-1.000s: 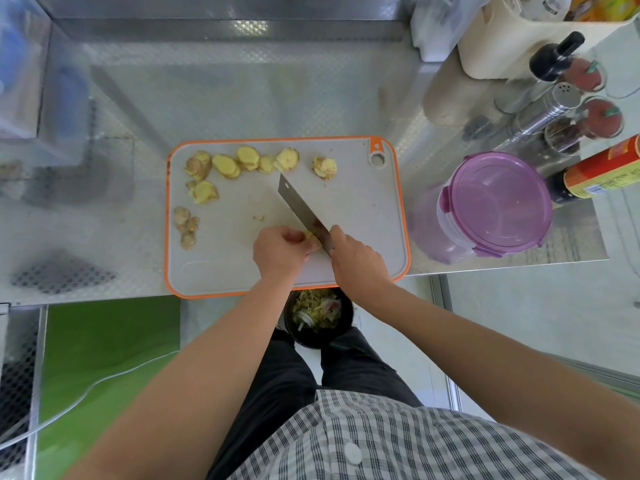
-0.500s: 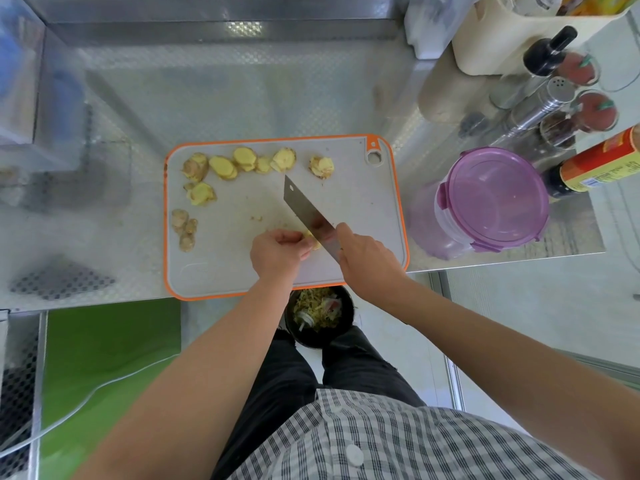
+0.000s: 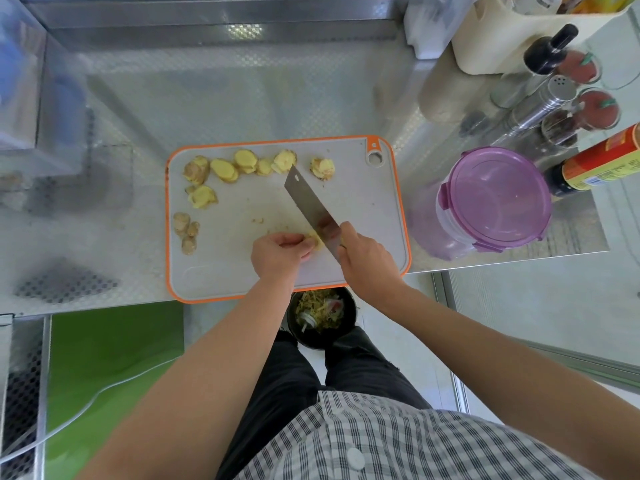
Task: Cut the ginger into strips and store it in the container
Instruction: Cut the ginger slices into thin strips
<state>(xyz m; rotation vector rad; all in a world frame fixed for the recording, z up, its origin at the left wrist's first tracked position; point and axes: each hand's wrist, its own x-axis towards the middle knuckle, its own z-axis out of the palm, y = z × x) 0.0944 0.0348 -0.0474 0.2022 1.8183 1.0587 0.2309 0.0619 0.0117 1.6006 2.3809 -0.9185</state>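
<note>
Left hand (image 3: 277, 256) pinches ginger (image 3: 316, 242); right hand (image 3: 367, 262) grips knife (image 3: 311, 205). Container (image 3: 498, 199) lidded; black bin (image 3: 351, 325) holds scraps.

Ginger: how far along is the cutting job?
Done: ginger slices lie along the far edge of the cutting board. In hand: left hand pins one piece while right hand cuts it with the cleaver. Left: the other slices, then the container, lid shut.

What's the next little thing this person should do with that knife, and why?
Probably bring the cleaver down through the ginger piece that the left hand pinches on the cutting board. The right hand holds the blade right beside it, and uncut slices wait along the far edge.
</note>
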